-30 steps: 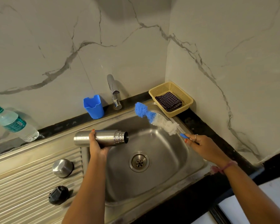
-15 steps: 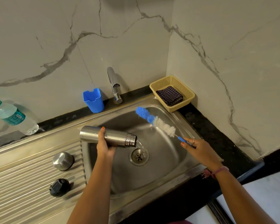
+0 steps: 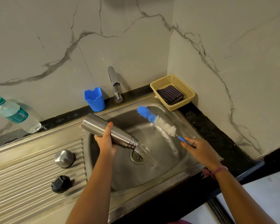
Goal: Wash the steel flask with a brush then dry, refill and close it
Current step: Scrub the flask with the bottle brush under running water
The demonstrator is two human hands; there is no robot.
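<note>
Head view of a steel sink set in a dark tabletop against marble walls. The left hand grips the flask around its middle, fingers and thumb wrapped round the body; the flask is tilted mouth-down over the basin, and water pours from its threaded neck toward the drain. The right hand pinches the blue handle of the brush, which is held over the basin to the right of the flask and apart from it, its blue-and-white bristle head pointing up and left. On the ribbed drainboard to the left stand a steel cap and, nearer the viewer, a black stopper, well apart from the flask. Behind the sink: a tap, a blue cup just left of it, and a yellow basket in the corner holding a folded checked cloth. At far left a plastic bottle with a green cap leans against the wall; its teal label carries print, probably a brand name, too small to read. A thread band circles the right wrist.
</note>
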